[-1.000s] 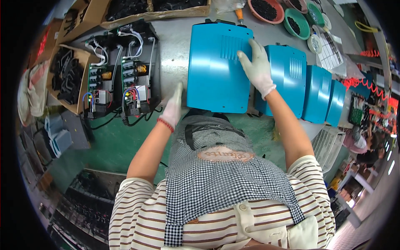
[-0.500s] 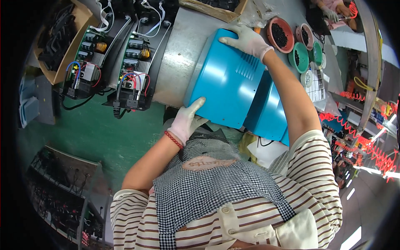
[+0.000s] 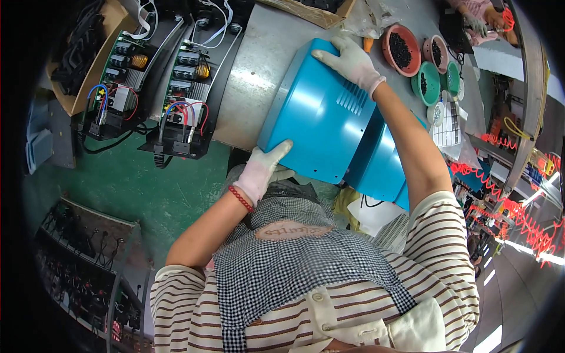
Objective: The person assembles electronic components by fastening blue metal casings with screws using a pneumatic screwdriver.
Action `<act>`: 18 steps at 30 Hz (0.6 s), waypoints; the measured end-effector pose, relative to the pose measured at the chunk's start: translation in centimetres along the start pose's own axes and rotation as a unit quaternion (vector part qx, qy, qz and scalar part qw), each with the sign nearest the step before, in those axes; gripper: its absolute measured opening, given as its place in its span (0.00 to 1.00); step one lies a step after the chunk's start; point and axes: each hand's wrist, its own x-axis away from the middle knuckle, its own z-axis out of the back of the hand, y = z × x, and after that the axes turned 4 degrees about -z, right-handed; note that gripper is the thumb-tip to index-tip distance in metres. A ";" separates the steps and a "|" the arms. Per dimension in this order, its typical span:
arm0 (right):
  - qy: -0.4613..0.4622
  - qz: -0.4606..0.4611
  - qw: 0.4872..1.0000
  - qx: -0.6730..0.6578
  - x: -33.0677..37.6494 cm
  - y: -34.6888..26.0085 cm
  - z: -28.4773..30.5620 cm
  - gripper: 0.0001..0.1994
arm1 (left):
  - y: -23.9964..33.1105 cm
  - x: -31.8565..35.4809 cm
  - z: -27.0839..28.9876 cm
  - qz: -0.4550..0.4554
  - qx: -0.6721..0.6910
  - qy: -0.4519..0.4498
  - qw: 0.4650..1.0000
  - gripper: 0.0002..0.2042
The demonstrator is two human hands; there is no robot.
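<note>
Metal cover on the bench, circuit assemblies to its left, bowls right.

A single head-worn fisheye view looks steeply down from above the person's own chest, close enough that the striped shirt and checked apron fill the lower half. It faces forward over the grey metal desk, whose straight edges bow toward the rim. The dark corners, probably the lens border, hide the far surroundings. No second view shares this scene.
</note>
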 end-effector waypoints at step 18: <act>0.046 -0.282 0.563 -0.776 26.0 -1.7 -12.1 0.39 | 0.0 -3.9 6.6 -0.426 -0.535 -0.143 0.716 0.38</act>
